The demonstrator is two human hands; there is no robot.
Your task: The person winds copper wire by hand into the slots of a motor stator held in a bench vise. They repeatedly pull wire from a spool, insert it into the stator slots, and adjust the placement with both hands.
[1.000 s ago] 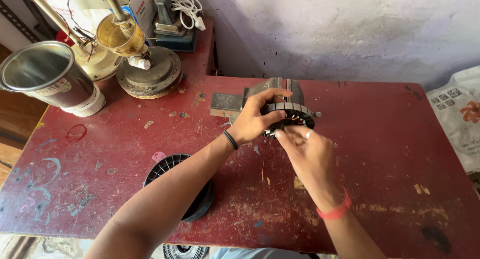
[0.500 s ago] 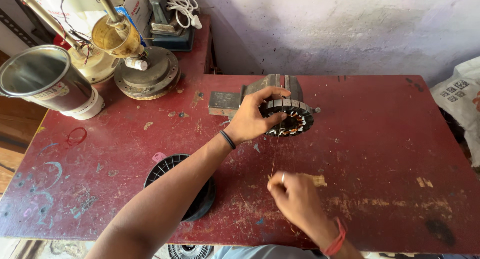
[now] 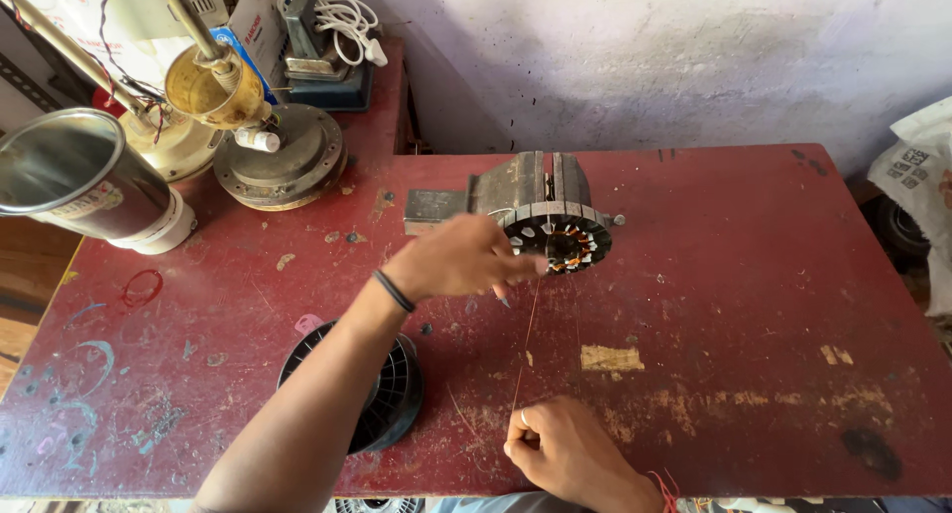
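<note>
Your left hand [image 3: 466, 260] sits just above centre of the frame, fingers curled loosely with the fingertips against the left rim of the stator [image 3: 557, 237], a ring-shaped metal core with winding slots. The stator rests centre-top on the red table [image 3: 754, 275], just in front of a grey metal block [image 3: 526, 181].

Your right hand [image 3: 565, 449] lies at the bottom centre, near the table's front edge, closed in a pinch on the thin copper wire [image 3: 528, 340]. The wire runs taut, nearly straight up the frame, from that pinch to the stator. Exactly where it enters the slots is too fine to tell.

A black ribbed spool [image 3: 382, 389] lies lower left of centre, partly under your left forearm. At the upper left stand a shiny metal can [image 3: 79, 176] and a round metal motor housing [image 3: 283, 156], with a brass-coloured winding fixture [image 3: 213, 82] above it. A coil of white cable [image 3: 342, 17] sits at the top edge.
</note>
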